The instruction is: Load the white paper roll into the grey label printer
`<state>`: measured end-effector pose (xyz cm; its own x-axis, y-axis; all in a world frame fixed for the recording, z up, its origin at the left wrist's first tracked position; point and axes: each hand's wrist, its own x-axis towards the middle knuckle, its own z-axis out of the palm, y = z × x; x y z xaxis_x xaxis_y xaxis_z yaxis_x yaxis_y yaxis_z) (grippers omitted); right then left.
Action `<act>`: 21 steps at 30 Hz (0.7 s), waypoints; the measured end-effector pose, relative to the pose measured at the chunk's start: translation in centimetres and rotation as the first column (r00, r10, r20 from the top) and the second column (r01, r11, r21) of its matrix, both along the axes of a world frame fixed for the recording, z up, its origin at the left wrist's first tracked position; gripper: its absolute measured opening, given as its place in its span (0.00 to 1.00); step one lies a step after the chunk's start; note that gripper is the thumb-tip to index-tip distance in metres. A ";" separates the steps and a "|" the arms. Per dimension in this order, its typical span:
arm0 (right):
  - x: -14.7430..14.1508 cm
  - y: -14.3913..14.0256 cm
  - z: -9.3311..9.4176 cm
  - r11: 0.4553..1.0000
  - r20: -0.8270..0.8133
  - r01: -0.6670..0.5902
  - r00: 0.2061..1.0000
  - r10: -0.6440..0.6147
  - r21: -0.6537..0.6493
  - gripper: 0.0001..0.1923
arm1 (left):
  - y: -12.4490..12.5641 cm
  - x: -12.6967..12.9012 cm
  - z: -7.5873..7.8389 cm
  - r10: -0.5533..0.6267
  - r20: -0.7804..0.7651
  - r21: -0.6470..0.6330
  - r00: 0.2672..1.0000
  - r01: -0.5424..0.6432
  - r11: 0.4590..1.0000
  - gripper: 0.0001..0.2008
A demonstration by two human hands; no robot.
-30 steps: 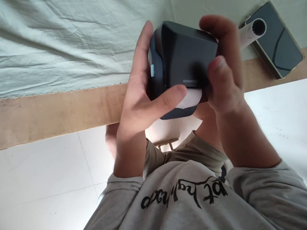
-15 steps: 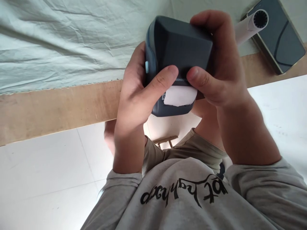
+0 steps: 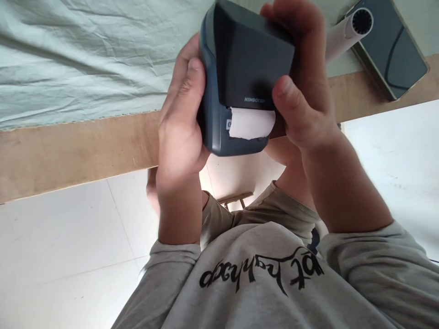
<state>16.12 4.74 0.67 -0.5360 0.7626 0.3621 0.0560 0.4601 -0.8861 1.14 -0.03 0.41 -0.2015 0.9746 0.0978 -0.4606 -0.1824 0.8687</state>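
Dark-blue plastic label printer (image 3: 245, 68) sits high in the middle of the frame, clamped between both my hands above the counter (image 3: 78, 146) edge. Left hand (image 3: 180, 123) wraps its side; right hand (image 3: 302, 91) grips opposite, thumb beside the white label (image 3: 252, 124). Best I hold it steady, squeezing evenly, wrists raised.

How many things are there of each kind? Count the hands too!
Hands: 2, the left hand and the right hand, both gripping the printer
Label printers: 1, the dark printer with white paper sticking out
Paper rolls: 1, the white roll
Phones: 1, the dark phone
Total: 5
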 end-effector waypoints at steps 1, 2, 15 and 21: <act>0.0 0.0 -0.1 1.000 -0.021 -0.003 1.000 0.003 0.001 0.29 | 0.0 -0.2 -0.3 -0.040 -0.024 -0.008 0.999 0.040 0.999 0.15; 0.0 0.1 -0.2 1.000 -0.033 -0.009 0.999 0.009 -0.001 0.28 | 0.1 -0.3 -0.5 -0.064 -0.037 -0.021 0.997 0.063 0.998 0.16; 0.0 0.3 -0.4 0.995 -0.073 -0.082 0.994 0.078 -0.051 0.29 | -0.3 -0.7 0.8 -0.162 0.122 -0.037 0.979 0.168 0.985 0.15; 0.2 0.4 -0.3 0.991 -0.078 -0.111 0.991 0.106 -0.069 0.31 | -0.3 -1.0 0.7 -0.124 -0.025 -0.092 0.992 0.121 0.988 0.17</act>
<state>16.28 5.11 0.33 -0.5908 0.7272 0.3494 -0.0577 0.3939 -0.9173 0.18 -0.31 1.10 -0.0781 0.9969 0.0131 -0.4478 -0.0469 0.8929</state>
